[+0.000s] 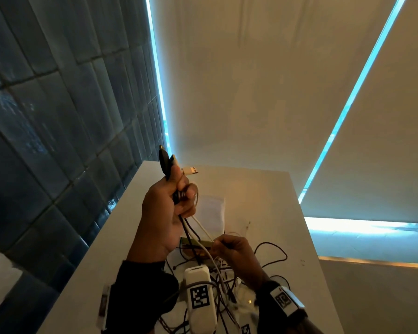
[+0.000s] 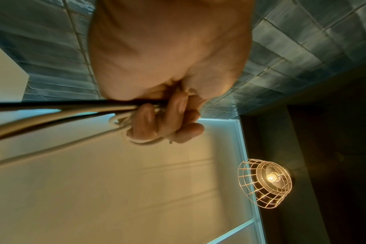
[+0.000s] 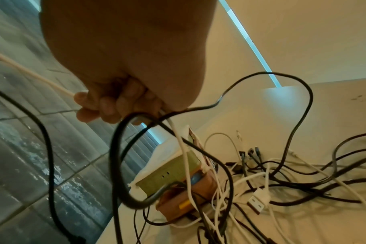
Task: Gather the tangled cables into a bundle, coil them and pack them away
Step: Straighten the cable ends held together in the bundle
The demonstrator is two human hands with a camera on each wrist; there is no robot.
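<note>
My left hand (image 1: 171, 203) is raised above the white table (image 1: 270, 196) and grips several cable ends in a fist; a black plug (image 1: 164, 162) and a white USB plug (image 1: 190, 170) stick out above it. The left wrist view shows the fingers (image 2: 169, 118) curled round black and white cables (image 2: 73, 109). Lower right, my right hand (image 1: 229, 247) pinches black and white strands (image 3: 169, 122) that run down from the left fist. A tangle of black and white cables (image 3: 282, 178) lies on the table under both hands.
A small cardboard box (image 3: 178, 175) with a green and orange face lies beside the tangle, a white pouch (image 1: 212, 210) behind it. Dark tiled wall (image 1: 58, 116) runs along the table's left edge. Window blinds (image 1: 275, 92) stand behind. A wire-cage lamp (image 2: 265, 183) hangs overhead.
</note>
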